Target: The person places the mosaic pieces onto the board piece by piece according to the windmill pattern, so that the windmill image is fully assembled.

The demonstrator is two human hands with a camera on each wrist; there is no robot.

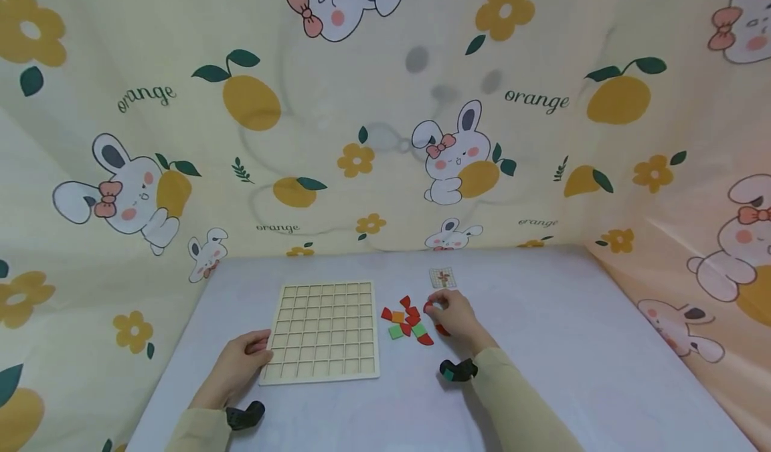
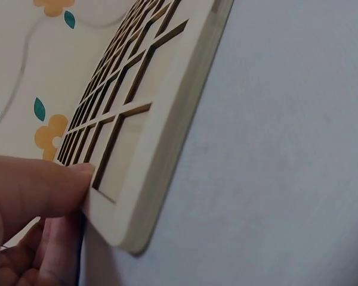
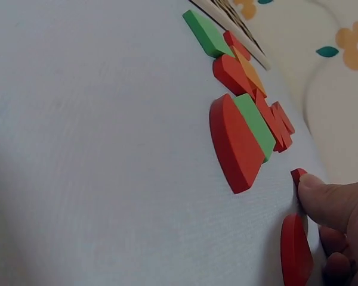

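A pale wooden grid board (image 1: 376,345) lies on the table, left of centre. My left hand (image 1: 237,365) grips its near left edge; in the left wrist view the thumb (image 2: 53,185) lies on the rim and the fingers are at the side. My right hand (image 1: 454,318) pinches a small red piece (image 3: 297,175) at the thumb tip, much of it hidden. Below that hand a curved red piece (image 3: 295,250) lies on the table. Between board and right hand is a loose cluster of red pieces (image 1: 425,339), green squares (image 1: 395,332) and an orange square (image 1: 398,317).
A small card (image 1: 442,278) with a red pinwheel-like pattern on a grid lies beyond my right hand. Patterned cloth (image 1: 385,171) hangs behind the white table (image 1: 542,305) and along both sides. A black wrist device (image 1: 458,370) sits at the right cuff.
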